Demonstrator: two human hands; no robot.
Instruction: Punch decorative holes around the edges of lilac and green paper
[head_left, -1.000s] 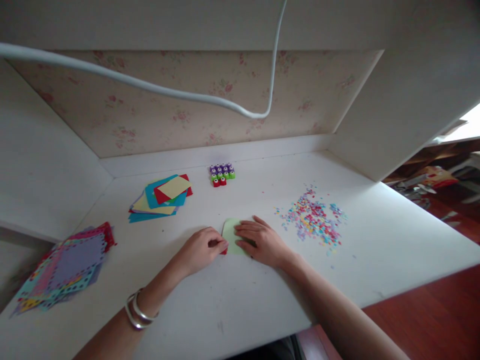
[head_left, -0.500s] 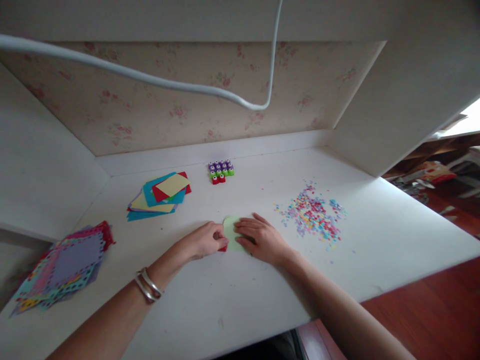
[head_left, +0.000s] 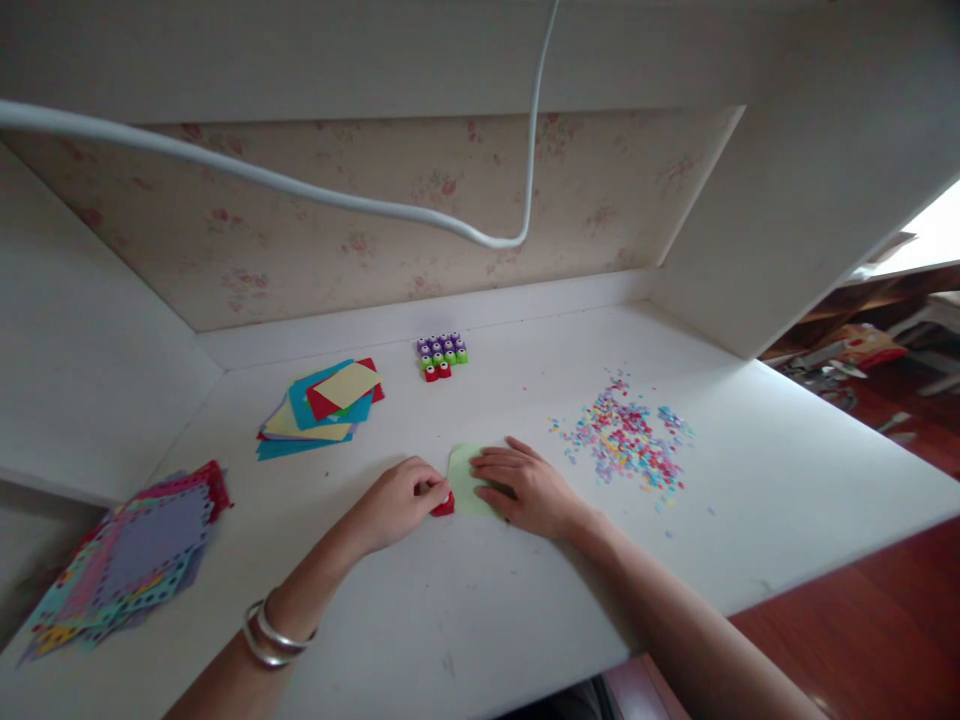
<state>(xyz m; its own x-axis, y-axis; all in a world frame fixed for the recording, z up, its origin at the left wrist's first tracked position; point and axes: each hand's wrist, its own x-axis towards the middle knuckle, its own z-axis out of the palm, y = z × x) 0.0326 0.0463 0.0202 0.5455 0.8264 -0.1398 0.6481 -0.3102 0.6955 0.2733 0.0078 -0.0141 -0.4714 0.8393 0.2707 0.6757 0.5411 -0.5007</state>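
Note:
A pale green sheet of paper lies on the white table in front of me. My right hand rests on its right part, palm down with the fingers stretched out flat. Against the paper's lower left edge sits a small red craft punch. My left hand is closed at this punch, thumb and forefinger at its top, covering part of it. Whether the paper's edge is inside the punch's slot is hidden. Two silver bangles circle my left wrist.
Several purple, green and red punches stand in rows farther back. Coloured paper sheets lie left of them. Punched sheets with holed edges are piled at far left. Loose confetti is scattered on the right. A white cable hangs across the top.
The thumb of my left hand has shifted up on the red punch, and more of the punch shows. My right hand stays flat on the green paper. The view has tilted slightly.

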